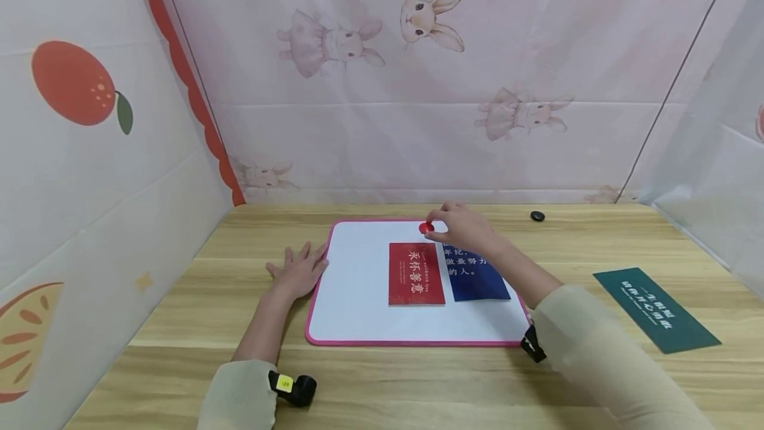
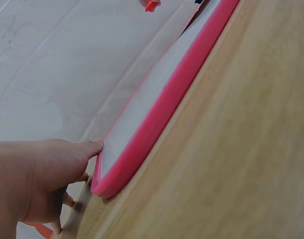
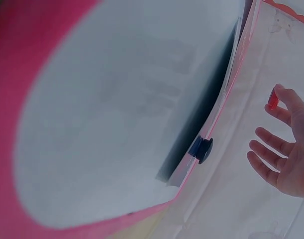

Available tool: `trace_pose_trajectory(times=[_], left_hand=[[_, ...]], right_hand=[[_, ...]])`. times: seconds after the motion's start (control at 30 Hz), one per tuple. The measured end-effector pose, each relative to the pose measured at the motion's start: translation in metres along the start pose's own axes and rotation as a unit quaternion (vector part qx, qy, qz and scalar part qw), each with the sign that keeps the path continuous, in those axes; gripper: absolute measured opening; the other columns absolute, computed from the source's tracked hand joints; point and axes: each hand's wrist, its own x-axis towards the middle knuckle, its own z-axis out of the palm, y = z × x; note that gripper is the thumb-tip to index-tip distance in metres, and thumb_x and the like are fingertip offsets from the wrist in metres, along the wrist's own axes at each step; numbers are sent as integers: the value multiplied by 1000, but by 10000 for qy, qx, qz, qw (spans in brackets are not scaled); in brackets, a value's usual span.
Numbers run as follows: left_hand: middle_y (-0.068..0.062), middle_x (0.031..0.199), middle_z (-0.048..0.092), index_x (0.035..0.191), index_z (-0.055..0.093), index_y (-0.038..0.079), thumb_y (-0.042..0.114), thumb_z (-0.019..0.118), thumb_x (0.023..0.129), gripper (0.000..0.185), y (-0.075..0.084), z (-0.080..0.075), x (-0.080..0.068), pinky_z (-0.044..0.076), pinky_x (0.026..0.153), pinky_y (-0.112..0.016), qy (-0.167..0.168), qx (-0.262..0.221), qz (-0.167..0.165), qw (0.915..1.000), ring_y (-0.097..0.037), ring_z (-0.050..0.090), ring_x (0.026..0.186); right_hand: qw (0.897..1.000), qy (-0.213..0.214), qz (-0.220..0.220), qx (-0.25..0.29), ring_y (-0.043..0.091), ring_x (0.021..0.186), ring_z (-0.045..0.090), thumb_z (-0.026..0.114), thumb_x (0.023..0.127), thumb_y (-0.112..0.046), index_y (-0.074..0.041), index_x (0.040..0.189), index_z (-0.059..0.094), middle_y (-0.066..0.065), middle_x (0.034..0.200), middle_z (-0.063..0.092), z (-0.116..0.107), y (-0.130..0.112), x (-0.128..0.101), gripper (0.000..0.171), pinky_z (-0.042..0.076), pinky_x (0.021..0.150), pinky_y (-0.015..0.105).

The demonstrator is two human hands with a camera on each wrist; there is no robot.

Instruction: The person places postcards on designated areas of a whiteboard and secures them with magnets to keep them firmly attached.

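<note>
Nearest the head camera: two sleeved forearms, a black wrist unit point(image 1: 295, 389) strapped on the left one.

Left hand point(image 1: 296, 272) lies flat on the wooden table point(image 1: 179, 324), fingers straight, fingertips point(image 2: 94, 146) touching the pink-rimmed whiteboard point(image 1: 358, 284) at its left edge. Grasping nothing, just bracing the board.

Right hand point(image 1: 465, 229) is over the board's far edge, pinching a small red round magnet point(image 1: 426, 227) at the fingertips; the right wrist view shows the red piece point(image 3: 273, 98) held at the fingertips, other fingers loose. Magnet sits just beyond the top edge of the red card point(image 1: 416, 273), directly toward the wearer from the grip.

Judgement: step in hand looks like setting the magnet on the red card's top edge. To do it well: keep the left hand pressing so the board doesn't slide, lower the magnet flat, overlap card and board.

Around the grip: blue card point(image 1: 474, 274) just right of the red one, partly under the right wrist, with a dark blue magnet point(image 3: 201, 149) on it. Its edge is the only thing close enough to get nudged. Well right of the grip: green card point(image 1: 655, 309) on the table. Beyond and right: small black disc point(image 1: 537, 215) near the backdrop. Neither obstructs.
</note>
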Motion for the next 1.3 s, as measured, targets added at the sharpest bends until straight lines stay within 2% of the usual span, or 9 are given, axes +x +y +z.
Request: trace_pose_trajectory(times=[0.53,0.8,1.13,1.3], left_hand=[[-23,148,14,146,25,16,37,32,100,51,2,0,-3,-7,86,-75,46,-38,42,10000,-53,-3,129],[-23,148,14,147,24,17,37,32,100,52,1,-1,-2,-7,86,-75,28,-37,46,10000,-53,-3,129],[-23,148,13,147,24,17,37,32,100,52,1,-1,-1,-8,86,-75,5,-43,30,10000,-52,-3,129],[-23,148,13,147,24,17,37,32,100,52,1,-1,-1,-8,86,-75,-1,-52,10,10000,-52,-4,129]], right_hand=[[9998,-149,121,-12,25,97,52,74,77,-33,-18,113,65,11,107,57,12,-10,8,40,51,72,33],[9988,-428,149,-158,27,101,49,71,80,-34,-17,112,66,11,106,56,16,-16,15,37,50,75,37],[9979,-620,195,-42,26,101,48,71,80,-34,-18,111,66,11,106,56,24,-13,21,36,49,76,36],[9972,-710,120,-197,24,97,50,71,79,-36,-18,110,67,10,103,57,27,-13,23,36,49,75,36]])
